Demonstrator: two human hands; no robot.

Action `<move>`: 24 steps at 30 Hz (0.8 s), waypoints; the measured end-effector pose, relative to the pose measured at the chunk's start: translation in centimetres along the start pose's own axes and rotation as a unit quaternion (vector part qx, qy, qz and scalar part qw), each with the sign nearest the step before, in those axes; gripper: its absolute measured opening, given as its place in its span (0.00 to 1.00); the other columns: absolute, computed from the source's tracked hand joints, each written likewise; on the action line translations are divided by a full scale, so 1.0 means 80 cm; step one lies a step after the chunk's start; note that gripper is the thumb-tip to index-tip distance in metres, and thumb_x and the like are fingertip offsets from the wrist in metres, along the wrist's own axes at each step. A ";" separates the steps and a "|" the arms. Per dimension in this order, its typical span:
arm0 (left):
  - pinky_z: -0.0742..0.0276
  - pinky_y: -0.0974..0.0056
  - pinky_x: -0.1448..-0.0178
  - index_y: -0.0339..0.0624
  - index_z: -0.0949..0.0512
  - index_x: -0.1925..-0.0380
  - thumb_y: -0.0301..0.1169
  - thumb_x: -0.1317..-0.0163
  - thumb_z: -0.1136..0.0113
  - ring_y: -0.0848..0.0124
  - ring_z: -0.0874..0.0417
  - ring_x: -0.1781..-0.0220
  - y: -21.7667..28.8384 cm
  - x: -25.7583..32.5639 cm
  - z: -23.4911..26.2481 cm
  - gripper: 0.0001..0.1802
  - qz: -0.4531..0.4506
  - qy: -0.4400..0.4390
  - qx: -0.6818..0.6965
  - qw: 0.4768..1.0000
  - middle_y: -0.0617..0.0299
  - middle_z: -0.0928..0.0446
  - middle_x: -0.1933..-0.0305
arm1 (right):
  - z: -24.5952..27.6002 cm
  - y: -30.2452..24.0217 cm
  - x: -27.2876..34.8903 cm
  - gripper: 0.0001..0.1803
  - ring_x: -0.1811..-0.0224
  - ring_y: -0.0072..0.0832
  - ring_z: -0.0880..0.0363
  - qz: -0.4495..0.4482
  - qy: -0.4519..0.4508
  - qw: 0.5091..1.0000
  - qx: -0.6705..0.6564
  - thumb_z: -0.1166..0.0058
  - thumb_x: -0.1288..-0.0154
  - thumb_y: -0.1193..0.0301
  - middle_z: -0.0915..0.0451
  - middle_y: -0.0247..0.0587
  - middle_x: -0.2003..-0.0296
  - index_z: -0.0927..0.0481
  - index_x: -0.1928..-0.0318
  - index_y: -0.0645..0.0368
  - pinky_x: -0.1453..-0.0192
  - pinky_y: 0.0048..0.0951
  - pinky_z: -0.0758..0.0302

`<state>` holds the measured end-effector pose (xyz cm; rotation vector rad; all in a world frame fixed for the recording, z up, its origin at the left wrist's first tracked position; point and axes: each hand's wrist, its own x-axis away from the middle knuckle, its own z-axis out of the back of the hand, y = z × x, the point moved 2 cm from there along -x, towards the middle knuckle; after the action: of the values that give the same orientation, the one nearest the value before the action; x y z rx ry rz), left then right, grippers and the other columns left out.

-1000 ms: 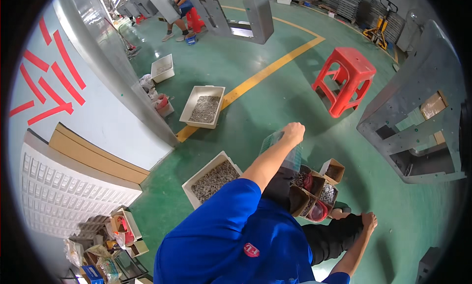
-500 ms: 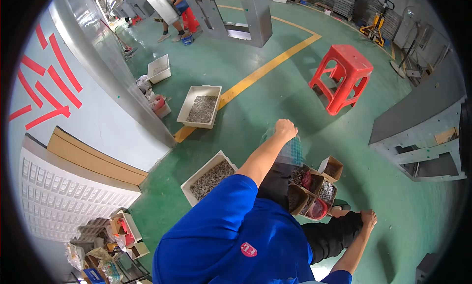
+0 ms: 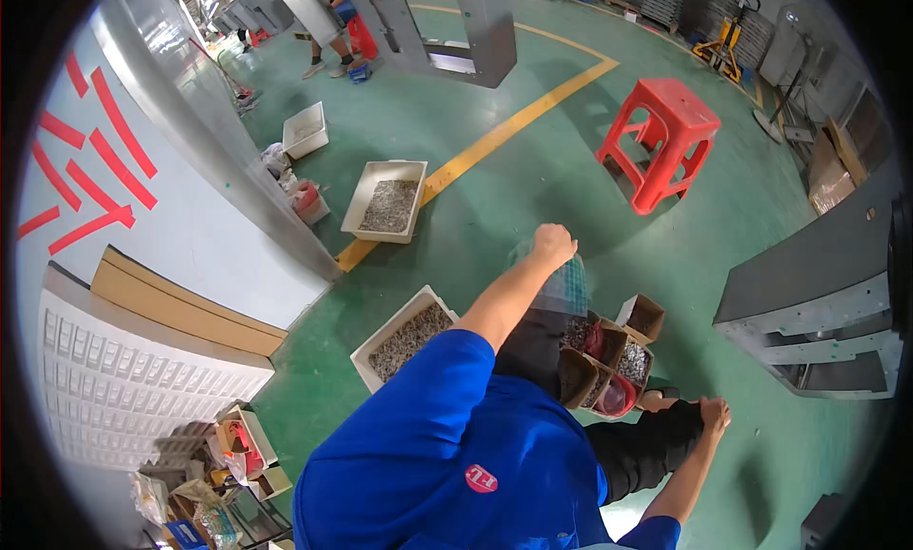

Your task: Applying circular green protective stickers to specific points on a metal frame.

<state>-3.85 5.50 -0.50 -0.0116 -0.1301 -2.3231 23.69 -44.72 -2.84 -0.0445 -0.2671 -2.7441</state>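
Note:
My left hand (image 3: 554,245) is closed in a fist at the far end of a see-through plastic piece (image 3: 568,291) with a green-blue grid pattern. Plastic shows on both sides of that wrist; whatever the fingers hold is hidden. By my right knee, my right hand (image 3: 715,415) is curled closed against the black trousers (image 3: 642,450), its grip unclear. Between my legs on the floor stand several small open boxes with metal parts (image 3: 632,362), a red-rimmed tub (image 3: 618,398) and a dark red bag (image 3: 595,341).
To my left, a white tray of small metal parts (image 3: 364,360) sits near my elbow; another filled tray (image 3: 418,217) lies farther ahead. A red stool (image 3: 670,112) stands ahead right. Grey metal cabinets (image 3: 808,312) flank the right side. Another person (image 3: 338,27) works far off.
The view has shifted slightly, and a cardboard box now shows at the far right. Both hands keep nearly the same place and closed shape.

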 end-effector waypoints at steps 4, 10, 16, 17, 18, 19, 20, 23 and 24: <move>0.21 0.50 0.53 0.38 0.15 0.66 0.59 0.34 0.57 0.51 0.16 0.56 0.002 -0.001 0.037 0.35 -0.013 0.011 0.148 0.989 0.46 0.17 0.61 | -0.004 0.005 0.013 0.25 0.43 0.50 0.26 -0.012 -0.005 0.999 -0.032 0.47 0.45 0.51 0.22 0.51 0.47 0.17 0.55 0.55 0.41 0.52 0.29; 0.23 0.57 0.63 0.37 0.16 0.73 0.54 0.35 0.48 0.56 0.15 0.69 0.060 0.036 0.145 0.29 -0.105 0.141 0.467 0.867 0.48 0.18 0.76 | 0.095 -0.109 0.088 0.28 0.50 0.45 0.21 0.251 -0.074 0.930 -0.257 0.42 0.42 0.52 0.19 0.55 0.54 0.20 0.51 0.64 0.44 0.41 0.30; 0.26 0.72 0.58 0.28 0.19 0.64 0.35 0.32 0.41 0.80 0.21 0.66 0.139 0.088 0.218 0.16 -0.202 0.154 0.626 0.737 0.59 0.16 0.68 | 0.189 -0.252 0.152 0.50 0.33 0.39 0.34 0.321 -0.244 0.549 -0.732 0.38 0.38 0.59 0.39 0.60 0.34 0.56 0.25 0.56 0.30 0.39 0.39; 0.27 0.73 0.55 0.27 0.19 0.63 0.31 0.32 0.42 0.79 0.22 0.63 0.144 0.094 0.228 0.13 -0.205 0.133 0.674 0.697 0.58 0.16 0.64 | 0.211 -0.265 0.163 0.51 0.33 0.39 0.34 0.287 -0.229 0.538 -0.759 0.37 0.38 0.58 0.38 0.60 0.34 0.56 0.25 0.56 0.31 0.39 0.39; 0.27 0.73 0.54 0.28 0.19 0.64 0.30 0.32 0.43 0.80 0.22 0.62 0.149 0.113 0.249 0.12 -0.209 0.150 0.628 0.734 0.59 0.17 0.64 | 0.211 -0.271 0.166 0.52 0.32 0.39 0.37 0.247 -0.231 0.526 -0.780 0.36 0.40 0.57 0.39 0.59 0.34 0.56 0.26 0.59 0.29 0.39 0.41; 0.27 0.73 0.56 0.29 0.19 0.64 0.29 0.33 0.42 0.79 0.22 0.64 0.147 0.122 0.253 0.11 -0.221 0.165 0.641 0.717 0.61 0.18 0.65 | 0.231 -0.280 0.175 0.53 0.30 0.39 0.40 0.262 -0.179 0.526 -0.789 0.35 0.41 0.57 0.41 0.57 0.33 0.55 0.27 0.63 0.28 0.38 0.44; 0.27 0.73 0.58 0.29 0.18 0.64 0.28 0.34 0.41 0.79 0.23 0.67 0.150 0.133 0.257 0.10 -0.234 0.184 0.629 0.718 0.63 0.19 0.66 | 0.226 -0.292 0.176 0.53 0.28 0.38 0.45 0.262 -0.168 0.490 -0.814 0.34 0.42 0.57 0.44 0.54 0.32 0.54 0.27 0.65 0.27 0.36 0.46; 0.27 0.74 0.58 0.32 0.19 0.59 0.27 0.37 0.39 0.78 0.21 0.65 0.145 0.155 0.251 0.10 -0.255 0.203 0.566 0.757 0.62 0.17 0.66 | 0.244 -0.303 0.189 0.41 0.43 0.27 0.29 0.216 -0.138 0.366 -0.895 0.31 0.48 0.73 0.26 0.44 0.44 0.36 0.34 0.65 0.36 0.30 0.34; 0.26 0.73 0.56 0.33 0.21 0.55 0.27 0.38 0.38 0.78 0.20 0.63 0.144 0.158 0.257 0.13 -0.258 0.180 0.580 0.751 0.61 0.17 0.65 | 0.252 -0.298 0.188 0.40 0.50 0.23 0.23 0.178 -0.115 0.403 -0.890 0.32 0.49 0.80 0.26 0.40 0.44 0.34 0.35 0.64 0.50 0.25 0.22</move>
<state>-4.82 -9.48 21.58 1.2160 -1.5020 -2.2878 0.70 -24.70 13.67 -0.8421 2.2397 -1.2203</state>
